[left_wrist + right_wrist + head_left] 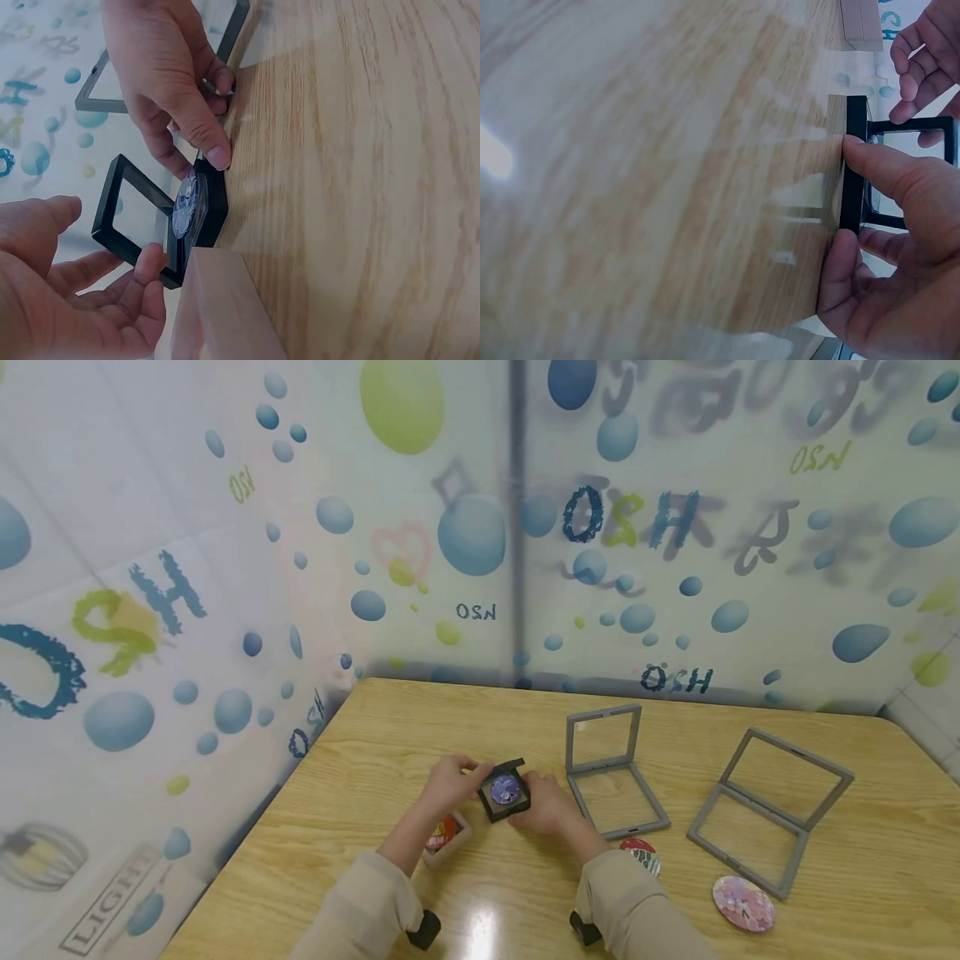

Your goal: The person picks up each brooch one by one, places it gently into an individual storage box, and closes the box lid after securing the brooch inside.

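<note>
Evidently, the black frame [508, 813] is sitting between both hands, purple-blue badge [506, 789] inside, lid [508, 766] rising on its far side; the right hand [551, 804] is gripping the base's right edge, the nearer-to-lid left hand [452, 783], fingers loose, touching the lid's left edge.

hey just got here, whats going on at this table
A person is handling a small black hinged display frame that stands open with a round purple badge in it. The right hand grips the base while fingers of the left hand touch the raised lid. To the right, one grey frame and another grey frame stand open, with a red-and-green badge and a pink badge lying near them on the table.
</note>
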A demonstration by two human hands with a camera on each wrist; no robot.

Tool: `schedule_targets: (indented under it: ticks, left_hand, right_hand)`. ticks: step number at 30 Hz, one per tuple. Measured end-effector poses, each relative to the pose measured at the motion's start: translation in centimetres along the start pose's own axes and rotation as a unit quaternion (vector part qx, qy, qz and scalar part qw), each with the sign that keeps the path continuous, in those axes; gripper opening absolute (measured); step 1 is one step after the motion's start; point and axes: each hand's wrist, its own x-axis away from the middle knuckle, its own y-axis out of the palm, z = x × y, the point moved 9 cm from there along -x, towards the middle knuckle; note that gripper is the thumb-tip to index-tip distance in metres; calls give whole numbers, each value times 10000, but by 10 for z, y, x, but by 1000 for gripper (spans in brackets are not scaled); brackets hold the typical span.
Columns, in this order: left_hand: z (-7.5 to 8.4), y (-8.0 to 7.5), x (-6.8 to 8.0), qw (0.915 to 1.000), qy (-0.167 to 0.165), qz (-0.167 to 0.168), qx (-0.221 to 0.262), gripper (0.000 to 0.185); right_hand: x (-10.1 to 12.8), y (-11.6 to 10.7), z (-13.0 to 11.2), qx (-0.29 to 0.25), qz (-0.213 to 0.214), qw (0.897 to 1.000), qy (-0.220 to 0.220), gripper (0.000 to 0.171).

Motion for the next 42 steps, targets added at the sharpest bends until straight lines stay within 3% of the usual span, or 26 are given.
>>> schedule_targets:
  ticks: [7, 16, 27, 35, 42]
  left_hand:
    - [1, 4, 2, 9998, -32, -92, -191, 30]
    - [5, 7, 5, 9981, 181, -89, -589, 29]
    - [8, 12, 5, 9918, 577, -64, -1143, 27]
    - [12, 14, 5, 9878, 669, -139, -1403, 26]
    - [11, 21, 4, 9814, 718, -361, -1741, 25]
  right_hand:
    - [0, 0, 0, -6, 13, 10000, 6, 69]
    - [1, -2, -1, 15, 93, 9999, -85, 67]
    - [0, 1, 2, 33, -43, 9999, 117, 74]
    - [1, -1, 5, -212, 66, 9997, 110, 70]
    - [0, -3, 6, -504, 217, 9985, -38, 56]
